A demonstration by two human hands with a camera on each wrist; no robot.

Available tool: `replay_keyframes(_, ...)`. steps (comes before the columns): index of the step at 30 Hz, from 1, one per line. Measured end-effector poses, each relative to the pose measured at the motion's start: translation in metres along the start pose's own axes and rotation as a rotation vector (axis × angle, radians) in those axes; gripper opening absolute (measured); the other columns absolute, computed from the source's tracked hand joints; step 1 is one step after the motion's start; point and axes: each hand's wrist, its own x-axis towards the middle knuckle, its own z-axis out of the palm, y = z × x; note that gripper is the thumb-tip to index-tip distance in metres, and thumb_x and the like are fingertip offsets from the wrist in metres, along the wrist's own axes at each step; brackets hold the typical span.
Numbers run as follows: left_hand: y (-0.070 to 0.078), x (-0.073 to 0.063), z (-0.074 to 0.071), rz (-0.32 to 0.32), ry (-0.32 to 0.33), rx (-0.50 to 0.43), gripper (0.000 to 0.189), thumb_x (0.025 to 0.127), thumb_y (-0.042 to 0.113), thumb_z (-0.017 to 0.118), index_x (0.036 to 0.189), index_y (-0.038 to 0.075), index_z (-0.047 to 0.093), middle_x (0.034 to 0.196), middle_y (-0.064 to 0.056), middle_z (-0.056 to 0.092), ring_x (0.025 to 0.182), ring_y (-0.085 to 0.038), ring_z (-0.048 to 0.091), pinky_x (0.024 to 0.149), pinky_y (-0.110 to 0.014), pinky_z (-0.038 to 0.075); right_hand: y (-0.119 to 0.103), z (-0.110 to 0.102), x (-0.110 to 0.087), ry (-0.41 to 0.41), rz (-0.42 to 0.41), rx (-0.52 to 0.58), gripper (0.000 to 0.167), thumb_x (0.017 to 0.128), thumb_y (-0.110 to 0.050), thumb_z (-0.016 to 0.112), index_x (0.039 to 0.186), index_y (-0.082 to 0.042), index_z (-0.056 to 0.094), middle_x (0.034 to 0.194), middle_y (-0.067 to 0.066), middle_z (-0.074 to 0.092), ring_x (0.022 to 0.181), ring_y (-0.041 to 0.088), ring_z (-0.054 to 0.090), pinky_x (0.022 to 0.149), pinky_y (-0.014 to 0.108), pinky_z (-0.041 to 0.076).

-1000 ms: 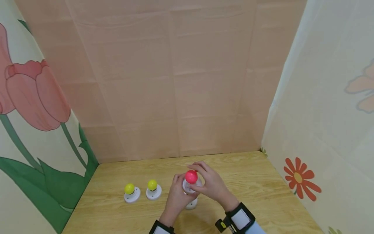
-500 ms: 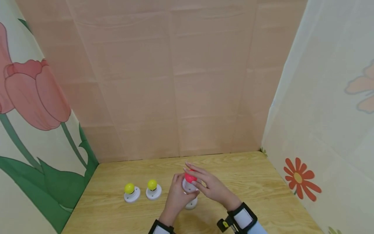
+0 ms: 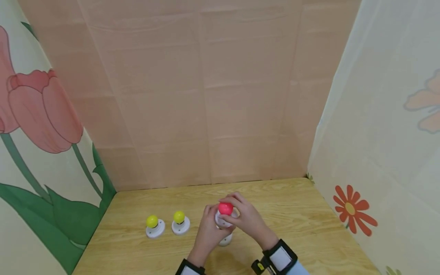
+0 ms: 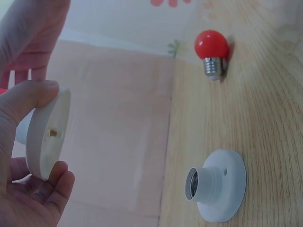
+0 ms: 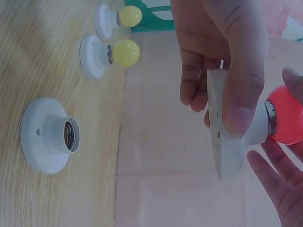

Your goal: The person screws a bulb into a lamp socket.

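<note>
Up above the pale wood-grain table (image 3: 292,214), the left hand (image 3: 210,230) grips a round white plastic bulb holder (image 5: 231,158) by its base plate. The right hand (image 3: 249,218) has thumb and fingers pinched round a glossy round red bulb (image 3: 225,208), uppermost in that socket, a band of silver metal showing beneath it.

Now the technique, as I judge it: the bulb looks to be getting a turn, though which way I can't tell. Hold the plate firm so it doesn't spin along, line the bulb up square so the thread doesn't bind, and twist short and light, re-gripping between turns. Easy on the squeeze; it may be brittle.

And the count! Four holders in view: the one in hand, a bare round white holder (image 4: 224,189) on the table, plus the outer white holder (image 3: 156,231) and the inner white holder (image 3: 181,228) over to the left. Four bulbs: an outer round yellow bulb (image 3: 152,221), an inner round yellow bulb (image 3: 179,217), the held red, and a second round red bulb (image 4: 211,45) lying on the tabletop.
</note>
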Motion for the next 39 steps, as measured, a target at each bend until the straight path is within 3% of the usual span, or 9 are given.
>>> replay_keyframes(5, -0.002, 0.0, 0.0, 0.01, 0.007, 0.009, 0.075, 0.069, 0.037, 0.086, 0.134, 0.014, 0.054, 0.117, 0.001, 0.052, 0.108, -0.018, 0.057, 0.094, -0.042, 0.051, -0.001, 0.0, -0.001, -0.034, 0.061, 0.102, 0.051, 0.077, -0.022, 0.082, 0.123, -0.02, 0.061, 0.119, -0.004, 0.054, 0.103, 0.012, 0.06, 0.084, 0.029, 0.056)
replay_keyframes(8, -0.002, 0.0, 0.0, 0.025, 0.013, 0.014, 0.076, 0.07, 0.039, 0.085, 0.134, 0.012, 0.054, 0.117, 0.0, 0.053, 0.109, -0.019, 0.058, 0.094, -0.042, 0.051, -0.001, -0.002, -0.003, -0.07, 0.083, 0.148, 0.057, 0.084, -0.026, 0.076, 0.136, -0.022, 0.053, 0.137, 0.0, 0.048, 0.119, 0.02, 0.055, 0.09, 0.04, 0.054)
replay_keyframes(11, -0.002, 0.0, -0.001, 0.024, 0.014, 0.003, 0.077, 0.069, 0.039, 0.086, 0.134, 0.011, 0.054, 0.117, -0.001, 0.053, 0.11, -0.021, 0.058, 0.095, -0.044, 0.051, 0.002, -0.006, -0.005, -0.119, 0.042, 0.142, 0.058, 0.091, -0.024, 0.067, 0.145, -0.021, 0.045, 0.153, 0.004, 0.036, 0.135, 0.029, 0.043, 0.097, 0.054, 0.047)
replay_keyframes(14, -0.001, 0.001, -0.002, 0.01, 0.009, -0.008, 0.077, 0.068, 0.036, 0.086, 0.134, 0.011, 0.054, 0.118, -0.001, 0.053, 0.111, -0.021, 0.057, 0.095, -0.044, 0.05, 0.005, -0.01, -0.005, -0.177, -0.034, 0.144, 0.053, 0.097, -0.018, 0.058, 0.147, -0.019, 0.042, 0.157, 0.006, 0.031, 0.14, 0.031, 0.036, 0.102, 0.056, 0.042)
replay_keyframes(21, -0.001, 0.002, -0.003, 0.013, 0.008, 0.003, 0.077, 0.067, 0.034, 0.087, 0.134, 0.011, 0.054, 0.119, -0.001, 0.052, 0.11, -0.02, 0.057, 0.093, -0.042, 0.051, 0.01, -0.012, -0.003, -0.228, -0.099, 0.225, 0.049, 0.097, -0.013, 0.054, 0.145, -0.016, 0.045, 0.153, 0.01, 0.039, 0.138, 0.024, 0.04, 0.108, 0.035, 0.04)
replay_keyframes(26, 0.0, 0.002, -0.002, 0.006, 0.008, 0.003, 0.078, 0.067, 0.033, 0.087, 0.134, 0.012, 0.054, 0.119, -0.001, 0.052, 0.11, -0.02, 0.057, 0.093, -0.043, 0.051, 0.011, -0.012, -0.002, -0.23, -0.087, 0.219, 0.048, 0.095, -0.013, 0.058, 0.142, -0.016, 0.049, 0.15, 0.008, 0.043, 0.135, 0.024, 0.045, 0.104, 0.038, 0.044)
replay_keyframes(30, 0.0, 0.002, -0.001, -0.01, 0.004, -0.004, 0.078, 0.066, 0.034, 0.088, 0.134, 0.013, 0.054, 0.118, 0.0, 0.052, 0.109, -0.02, 0.057, 0.093, -0.043, 0.051, 0.008, -0.013, -0.001, -0.161, -0.035, 0.157, 0.043, 0.089, -0.018, 0.069, 0.131, -0.017, 0.06, 0.134, 0.001, 0.056, 0.121, 0.019, 0.057, 0.095, 0.038, 0.051)
replay_keyframes(34, 0.0, 0.002, 0.0, -0.018, -0.006, -0.007, 0.079, 0.067, 0.04, 0.087, 0.134, 0.015, 0.054, 0.117, 0.001, 0.052, 0.109, -0.019, 0.057, 0.093, -0.043, 0.051, 0.006, -0.011, 0.001, -0.079, 0.037, 0.1, 0.044, 0.078, -0.02, 0.08, 0.121, -0.021, 0.067, 0.117, -0.009, 0.058, 0.108, 0.011, 0.059, 0.088, 0.033, 0.055)
replay_keyframes(39, 0.0, 0.002, 0.002, -0.023, -0.013, -0.019, 0.079, 0.067, 0.043, 0.086, 0.134, 0.015, 0.054, 0.118, 0.001, 0.052, 0.109, -0.02, 0.057, 0.093, -0.044, 0.052, 0.005, -0.01, 0.0, -0.049, 0.07, 0.065, 0.046, 0.074, -0.021, 0.084, 0.118, -0.02, 0.069, 0.112, -0.01, 0.057, 0.103, 0.008, 0.058, 0.086, 0.031, 0.055)
